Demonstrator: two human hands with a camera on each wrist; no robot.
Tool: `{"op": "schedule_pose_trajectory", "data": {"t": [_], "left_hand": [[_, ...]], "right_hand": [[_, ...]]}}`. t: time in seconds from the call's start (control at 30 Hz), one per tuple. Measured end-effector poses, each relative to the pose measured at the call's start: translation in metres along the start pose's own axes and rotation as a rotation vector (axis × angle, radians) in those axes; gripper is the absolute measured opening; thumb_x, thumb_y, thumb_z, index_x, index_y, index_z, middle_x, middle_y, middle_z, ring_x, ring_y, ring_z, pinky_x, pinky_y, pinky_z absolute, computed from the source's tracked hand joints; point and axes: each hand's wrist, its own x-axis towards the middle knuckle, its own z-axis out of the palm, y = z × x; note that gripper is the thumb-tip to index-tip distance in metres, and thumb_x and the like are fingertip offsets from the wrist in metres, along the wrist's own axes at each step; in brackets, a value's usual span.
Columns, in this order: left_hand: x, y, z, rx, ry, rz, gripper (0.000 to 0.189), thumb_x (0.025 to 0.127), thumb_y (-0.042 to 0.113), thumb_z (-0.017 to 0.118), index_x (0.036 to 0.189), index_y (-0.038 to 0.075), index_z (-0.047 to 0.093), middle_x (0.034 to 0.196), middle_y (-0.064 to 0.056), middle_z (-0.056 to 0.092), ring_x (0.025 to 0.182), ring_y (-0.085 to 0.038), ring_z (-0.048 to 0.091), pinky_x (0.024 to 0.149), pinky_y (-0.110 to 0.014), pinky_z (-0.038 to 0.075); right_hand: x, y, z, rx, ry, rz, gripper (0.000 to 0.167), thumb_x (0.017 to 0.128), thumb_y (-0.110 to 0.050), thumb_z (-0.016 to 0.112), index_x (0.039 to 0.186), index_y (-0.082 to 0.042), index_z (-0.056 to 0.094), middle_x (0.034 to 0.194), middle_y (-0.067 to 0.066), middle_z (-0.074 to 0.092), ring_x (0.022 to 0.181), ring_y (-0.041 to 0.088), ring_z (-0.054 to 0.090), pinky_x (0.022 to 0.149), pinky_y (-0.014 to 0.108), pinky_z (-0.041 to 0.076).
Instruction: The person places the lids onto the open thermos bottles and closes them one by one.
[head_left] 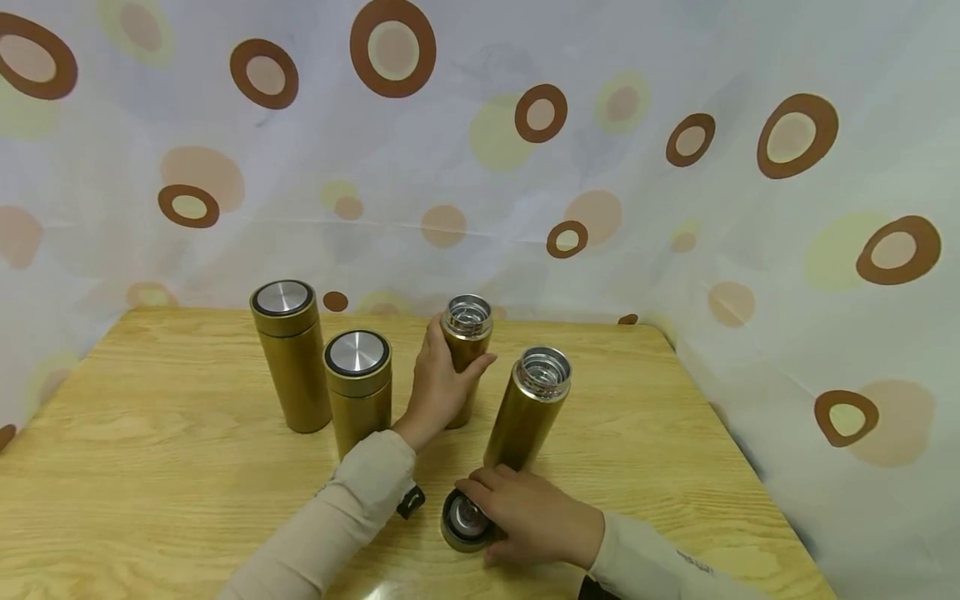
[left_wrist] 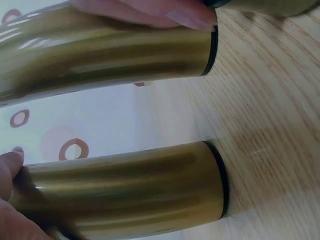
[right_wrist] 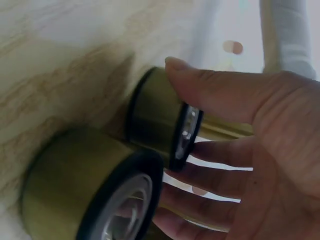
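Observation:
My left hand [head_left: 438, 379] wraps round an uncapped gold thermos bottle [head_left: 459, 350] standing at the back; in the left wrist view its thumb and fingers lie near the top of that bottle [left_wrist: 125, 192]. A second uncapped thermos bottle [head_left: 527, 408] stands nearer, to the right. In front of it my right hand [head_left: 536, 517] grips an upturned bottle lid [head_left: 465, 521]. In the right wrist view the thumb presses one side of this lid [right_wrist: 155, 115], fingers round the other. Another upturned lid [right_wrist: 75, 180] sits close by, hidden under the hand in the head view.
Two capped gold thermos bottles stand to the left, one farther back [head_left: 291, 358] and one nearer [head_left: 360, 392], its lower part behind the left sleeve. All stand on a wooden table [head_left: 187, 467]. A patterned cloth [head_left: 465, 183] hangs behind and at the right.

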Motion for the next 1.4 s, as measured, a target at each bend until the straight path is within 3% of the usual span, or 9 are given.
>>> {"op": "schedule_pose_trajectory", "data": {"t": [0.2, 0.43, 0.7, 0.93, 1.17, 1.4], "left_hand": [[0.001, 0.001, 0.002, 0.001, 0.003, 0.01, 0.085, 0.085, 0.035, 0.074, 0.146, 0.008, 0.021, 0.136, -0.016, 0.045, 0.125, -0.035, 0.047, 0.102, -0.051, 0.041], [0.001, 0.002, 0.003, -0.005, 0.002, 0.03, 0.085, 0.085, 0.035, 0.074, 0.146, 0.007, 0.022, 0.137, -0.017, 0.044, 0.126, -0.035, 0.047, 0.102, -0.051, 0.04], [0.0, 0.001, 0.005, -0.005, 0.009, 0.037, 0.085, 0.084, 0.034, 0.074, 0.146, 0.006, 0.022, 0.136, -0.017, 0.045, 0.125, -0.035, 0.047, 0.103, -0.051, 0.04], [-0.001, -0.001, 0.004, -0.001, 0.012, 0.04, 0.084, 0.085, 0.033, 0.074, 0.146, 0.007, 0.023, 0.136, -0.017, 0.045, 0.125, -0.035, 0.047, 0.102, -0.052, 0.04], [-0.001, -0.003, 0.002, -0.002, 0.02, 0.035, 0.085, 0.084, 0.033, 0.075, 0.146, 0.007, 0.023, 0.136, -0.017, 0.045, 0.125, -0.035, 0.048, 0.102, -0.052, 0.04], [-0.001, -0.003, 0.001, 0.008, 0.027, 0.035, 0.086, 0.083, 0.035, 0.075, 0.146, 0.007, 0.024, 0.136, -0.017, 0.046, 0.124, -0.035, 0.048, 0.102, -0.052, 0.041]], "right_hand": [[0.005, 0.001, 0.001, -0.029, 0.033, -0.033, 0.066, 0.075, -0.036, 0.082, 0.129, -0.01, 0.054, 0.112, 0.0, 0.06, 0.096, 0.011, 0.058, 0.077, 0.025, 0.052], [0.005, 0.003, 0.0, -0.014, 0.003, -0.02, 0.068, 0.074, -0.037, 0.083, 0.129, -0.01, 0.054, 0.111, 0.0, 0.061, 0.095, 0.01, 0.059, 0.075, 0.025, 0.052], [0.008, 0.008, 0.005, 0.094, -0.011, 0.014, 0.058, 0.071, -0.031, 0.083, 0.119, -0.011, 0.056, 0.099, -0.006, 0.062, 0.08, 0.002, 0.057, 0.065, 0.02, 0.049], [0.006, 0.007, 0.003, 0.279, 0.005, -0.013, 0.063, 0.073, -0.024, 0.082, 0.126, -0.008, 0.053, 0.111, -0.004, 0.061, 0.093, 0.001, 0.056, 0.079, 0.02, 0.05], [0.001, 0.004, 0.001, 0.371, 0.052, -0.066, 0.063, 0.072, -0.017, 0.083, 0.126, -0.006, 0.051, 0.117, -0.001, 0.056, 0.106, 0.004, 0.052, 0.094, 0.023, 0.045], [-0.002, 0.007, 0.003, 0.504, 0.077, -0.067, 0.063, 0.074, -0.015, 0.081, 0.127, -0.007, 0.048, 0.118, -0.002, 0.055, 0.107, 0.003, 0.052, 0.095, 0.024, 0.045]]}}
